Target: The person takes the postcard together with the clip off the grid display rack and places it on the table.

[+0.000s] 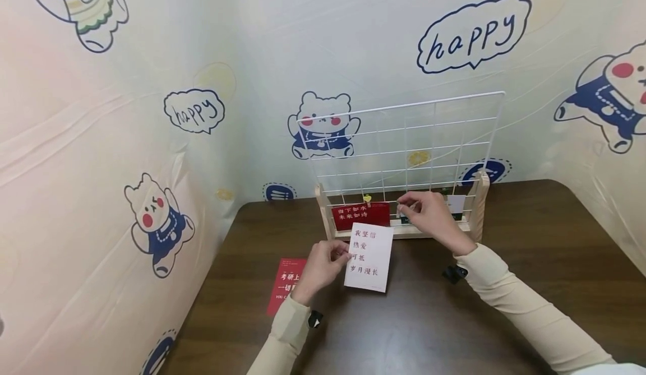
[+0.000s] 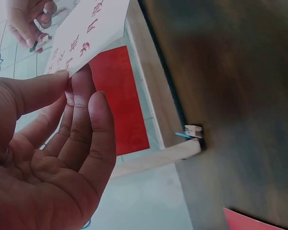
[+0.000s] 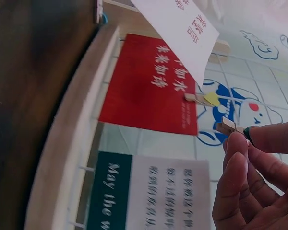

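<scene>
Currently, white red-lettered card (image 1: 371, 260) is pinched by left hand (image 1: 322, 265), on near side of wire grid (image 1: 404, 106); wooden clip (image 3: 225, 127) is pinched by right hand (image 1: 429, 211). Hanging step judged underway; card should next be set against grid, then clipped.

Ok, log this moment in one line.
left hand: pinches white card | right hand: pinches wooden clip | wire grid: red card clipped on

Grid rack (image 1: 411, 231) on table (image 1: 414, 330), behind card (image 1: 370, 257) in left hand (image 1: 323, 265).
</scene>
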Motion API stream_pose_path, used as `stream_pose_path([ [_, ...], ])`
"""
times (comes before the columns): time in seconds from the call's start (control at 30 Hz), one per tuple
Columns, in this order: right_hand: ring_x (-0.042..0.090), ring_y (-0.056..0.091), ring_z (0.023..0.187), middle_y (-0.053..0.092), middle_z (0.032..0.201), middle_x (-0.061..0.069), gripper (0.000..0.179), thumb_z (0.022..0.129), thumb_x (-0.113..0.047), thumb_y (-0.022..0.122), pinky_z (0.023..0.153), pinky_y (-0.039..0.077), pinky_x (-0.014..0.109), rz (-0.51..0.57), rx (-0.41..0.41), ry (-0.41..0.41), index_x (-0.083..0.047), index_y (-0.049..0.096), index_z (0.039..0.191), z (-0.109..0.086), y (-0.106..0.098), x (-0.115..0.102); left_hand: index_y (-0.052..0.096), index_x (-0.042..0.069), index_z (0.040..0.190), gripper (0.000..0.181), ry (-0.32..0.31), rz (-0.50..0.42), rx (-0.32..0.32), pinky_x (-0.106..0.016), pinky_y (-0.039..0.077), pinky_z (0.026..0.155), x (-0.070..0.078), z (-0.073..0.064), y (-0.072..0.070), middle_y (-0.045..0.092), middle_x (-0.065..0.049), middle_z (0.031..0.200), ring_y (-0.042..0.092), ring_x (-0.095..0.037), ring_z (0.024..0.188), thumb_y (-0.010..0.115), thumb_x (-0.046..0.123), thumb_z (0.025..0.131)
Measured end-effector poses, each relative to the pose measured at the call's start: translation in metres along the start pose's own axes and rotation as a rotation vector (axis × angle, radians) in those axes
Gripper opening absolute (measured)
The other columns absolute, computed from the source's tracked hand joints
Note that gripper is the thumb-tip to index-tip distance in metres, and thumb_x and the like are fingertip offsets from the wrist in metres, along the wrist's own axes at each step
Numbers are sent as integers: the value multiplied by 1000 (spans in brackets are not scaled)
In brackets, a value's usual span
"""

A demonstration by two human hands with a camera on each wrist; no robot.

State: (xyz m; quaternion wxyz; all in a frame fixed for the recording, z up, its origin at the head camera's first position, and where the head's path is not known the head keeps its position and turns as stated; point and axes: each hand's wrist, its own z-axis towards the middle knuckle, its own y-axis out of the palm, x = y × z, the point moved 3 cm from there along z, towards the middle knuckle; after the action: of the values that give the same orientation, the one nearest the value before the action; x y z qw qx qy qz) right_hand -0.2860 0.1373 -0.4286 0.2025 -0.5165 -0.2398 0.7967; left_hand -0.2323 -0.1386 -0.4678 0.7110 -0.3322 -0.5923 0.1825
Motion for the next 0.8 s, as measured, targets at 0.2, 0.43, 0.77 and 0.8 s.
stream_pose_path([
  [0.2,13,57,58,78,87,13,13,95,-7,70,49,46,26,27,-41,-5,-2,79,104,-2,19,7,79,7,106,12,-44,-21,-22,-21,51,63,-11,-9,-5,76,-8,92,62,-12,73,74,9,96],
  [0.43,11,57,58,77,88,11,12,94,-8,72,52,46,24,49,-96,16,-2,80,101,-4,44,14,79,6,107,13,-89,-14,-39,-21,52,64,-21,-18,-11,78,-9,95,64,-13,75,76,9,95],
  [0.77,18,66,56,76,83,13,15,96,-7,69,52,49,24,118,-192,86,2,79,103,-10,73,17,79,4,104,12,-112,-15,-55,-23,55,70,-34,-27,-18,78,-10,97,67,-13,77,77,9,93],
  [0.8,16,64,55,76,82,14,15,96,-7,69,52,49,24,115,-199,85,2,79,103,-11,76,17,79,4,104,12,-114,-13,-55,-23,55,70,-35,-28,-19,78,-10,96,67,-13,77,77,9,93],
])
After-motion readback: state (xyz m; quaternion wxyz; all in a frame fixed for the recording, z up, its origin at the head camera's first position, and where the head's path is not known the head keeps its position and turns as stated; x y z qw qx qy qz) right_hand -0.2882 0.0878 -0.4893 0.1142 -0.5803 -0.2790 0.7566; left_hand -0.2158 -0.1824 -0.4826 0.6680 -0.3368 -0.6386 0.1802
